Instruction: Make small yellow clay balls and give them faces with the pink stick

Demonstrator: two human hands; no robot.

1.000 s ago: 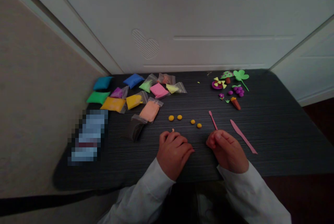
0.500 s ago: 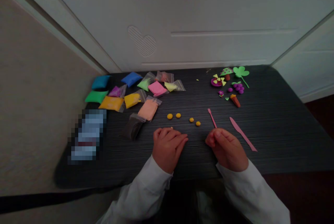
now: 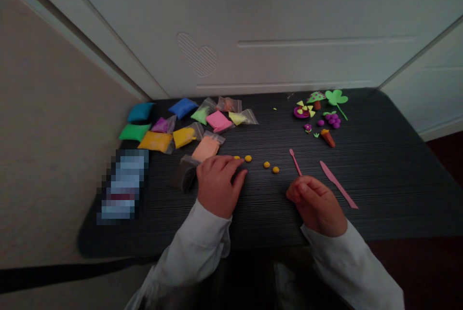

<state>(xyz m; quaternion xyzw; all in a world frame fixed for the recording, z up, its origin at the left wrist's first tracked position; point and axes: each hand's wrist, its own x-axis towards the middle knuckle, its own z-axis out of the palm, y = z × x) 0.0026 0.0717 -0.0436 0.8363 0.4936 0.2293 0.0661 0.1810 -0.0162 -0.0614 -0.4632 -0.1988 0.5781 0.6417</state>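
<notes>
My left hand (image 3: 219, 184) reaches over the table beside the bag of black clay (image 3: 183, 175). Its thumb stands apart from the fingers, and the fingertips partly cover a small yellow ball (image 3: 237, 157). A second yellow ball (image 3: 248, 158) lies just beyond the fingertips, with two more to the right. My right hand (image 3: 316, 204) is closed in a pinch; whatever it may hold is hidden. A thin pink modelling tool (image 3: 295, 161) points away from that hand, its near end hidden behind the fingers; I cannot tell whether they touch it.
A pink plastic knife (image 3: 338, 184) lies right of my right hand. Several bags of coloured clay, such as an orange one (image 3: 155, 141), fill the table's left side, near a blurred-out object (image 3: 125, 184). Small clay models, including purple grapes (image 3: 333, 119) and a green clover (image 3: 336, 98), lie back right.
My left hand has moved left and forward over the leftmost yellow ball, its thumb opening away from the fingers. A tiny pale bit near it is now hidden. My right hand keeps its pinch.
</notes>
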